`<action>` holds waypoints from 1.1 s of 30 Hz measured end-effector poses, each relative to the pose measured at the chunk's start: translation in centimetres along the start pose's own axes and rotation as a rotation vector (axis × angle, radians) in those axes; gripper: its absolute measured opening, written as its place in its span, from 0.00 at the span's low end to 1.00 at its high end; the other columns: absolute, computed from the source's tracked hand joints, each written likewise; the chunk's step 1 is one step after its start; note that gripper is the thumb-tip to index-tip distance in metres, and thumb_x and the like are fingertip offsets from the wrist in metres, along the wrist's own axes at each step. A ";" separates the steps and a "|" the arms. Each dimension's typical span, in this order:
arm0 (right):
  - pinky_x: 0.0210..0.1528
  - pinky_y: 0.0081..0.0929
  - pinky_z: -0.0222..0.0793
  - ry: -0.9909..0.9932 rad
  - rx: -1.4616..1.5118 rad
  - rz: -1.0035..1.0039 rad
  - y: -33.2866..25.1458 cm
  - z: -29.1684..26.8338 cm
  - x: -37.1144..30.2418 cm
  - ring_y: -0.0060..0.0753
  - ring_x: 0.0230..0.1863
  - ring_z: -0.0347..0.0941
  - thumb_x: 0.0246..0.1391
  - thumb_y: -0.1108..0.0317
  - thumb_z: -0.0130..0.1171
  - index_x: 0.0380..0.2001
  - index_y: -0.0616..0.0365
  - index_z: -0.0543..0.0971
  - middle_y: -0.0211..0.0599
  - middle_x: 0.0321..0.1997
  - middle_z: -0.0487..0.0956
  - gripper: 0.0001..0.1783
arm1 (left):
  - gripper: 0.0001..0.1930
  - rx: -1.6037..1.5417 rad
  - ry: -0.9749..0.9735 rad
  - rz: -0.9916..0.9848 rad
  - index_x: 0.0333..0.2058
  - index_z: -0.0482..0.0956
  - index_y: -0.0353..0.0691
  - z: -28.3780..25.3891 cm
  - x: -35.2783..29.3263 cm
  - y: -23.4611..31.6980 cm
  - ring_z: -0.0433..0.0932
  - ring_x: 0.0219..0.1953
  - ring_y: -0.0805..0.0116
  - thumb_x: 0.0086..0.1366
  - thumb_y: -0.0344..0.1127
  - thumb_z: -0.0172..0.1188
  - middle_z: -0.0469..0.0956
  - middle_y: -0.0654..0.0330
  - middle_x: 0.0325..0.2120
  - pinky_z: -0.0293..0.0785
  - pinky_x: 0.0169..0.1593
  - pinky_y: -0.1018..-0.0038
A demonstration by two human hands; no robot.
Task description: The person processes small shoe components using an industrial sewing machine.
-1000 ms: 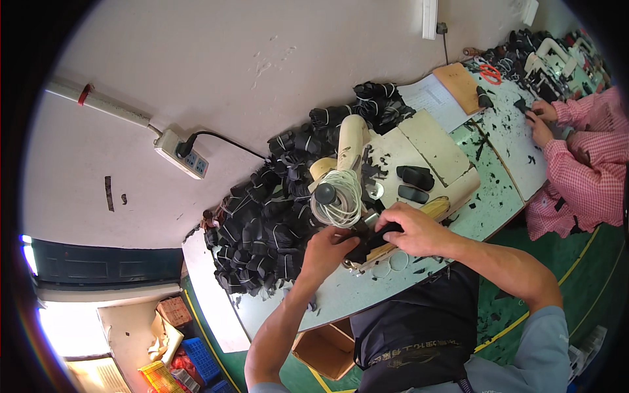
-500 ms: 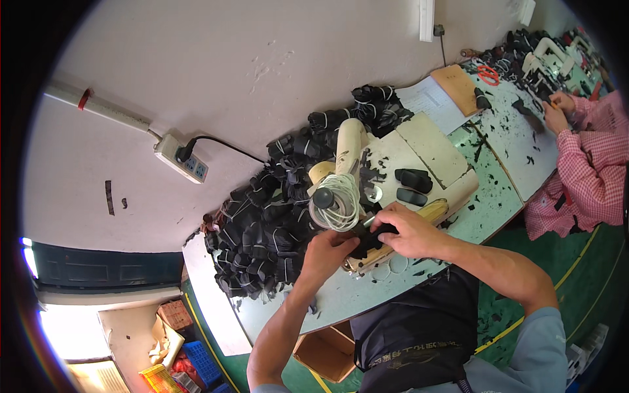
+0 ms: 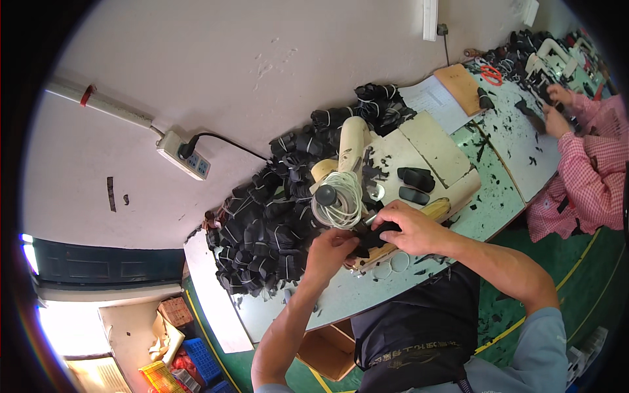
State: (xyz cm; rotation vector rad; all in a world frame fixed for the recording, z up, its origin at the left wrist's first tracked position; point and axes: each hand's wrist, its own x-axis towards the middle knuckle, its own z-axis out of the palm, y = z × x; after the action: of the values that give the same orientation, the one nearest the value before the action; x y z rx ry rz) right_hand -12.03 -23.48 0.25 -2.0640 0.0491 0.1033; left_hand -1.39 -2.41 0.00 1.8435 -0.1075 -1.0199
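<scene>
Pink checked sleeves (image 3: 580, 167) at the far right are now further right than a second ago, and the right hand (image 3: 414, 229) sits a bit closer to the left hand (image 3: 326, 255). That right hand pinches a black piece (image 3: 372, 240) between thumb and fingers. The left hand has its fingertips close together by the left end of the piece, but I cannot tell if it grips it. The black piece is at the near left part of a cream machine (image 3: 426, 141), just right of a coil of white cord (image 3: 348, 203). A big heap of black bundles (image 3: 259, 229) lies to the left on the counter (image 3: 481, 209).

It looks like the step is lining up the piece with both hands. The next move seems to call for a steady hold and fingertips kept near its edge.
</scene>
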 end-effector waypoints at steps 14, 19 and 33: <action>0.58 0.32 0.69 -0.207 0.100 0.122 0.3 -1.7 -0.4 0.36 0.54 0.73 0.57 0.68 0.63 0.49 0.55 0.80 0.40 0.47 0.75 0.15 | 0.17 0.040 -0.035 0.013 0.47 0.78 0.26 -1.9 0.0 -0.8 0.83 0.30 0.70 0.60 0.26 0.66 0.84 0.52 0.35 0.82 0.33 0.77; 0.55 0.30 0.71 -0.134 0.033 0.086 0.1 -1.2 1.1 0.34 0.54 0.73 0.58 0.69 0.63 0.48 0.56 0.79 0.39 0.48 0.77 0.15 | 0.14 -0.089 -0.069 0.063 0.46 0.77 0.27 -0.6 0.1 -0.7 0.83 0.36 0.69 0.61 0.23 0.64 0.83 0.54 0.36 0.83 0.38 0.75; 0.56 0.29 0.72 -0.136 0.121 0.084 0.2 -1.4 0.2 0.35 0.55 0.71 0.58 0.71 0.62 0.47 0.58 0.79 0.40 0.49 0.73 0.13 | 0.11 0.268 0.242 0.308 0.41 0.81 0.34 1.3 0.3 -1.3 0.85 0.39 0.69 0.59 0.27 0.64 0.86 0.56 0.35 0.79 0.44 0.72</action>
State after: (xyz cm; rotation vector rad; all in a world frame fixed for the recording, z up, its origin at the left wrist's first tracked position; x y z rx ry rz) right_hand -11.75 -24.82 0.67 -1.9300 0.0574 0.2853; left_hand -2.48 -2.83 -1.38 2.0985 -0.3854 -0.5851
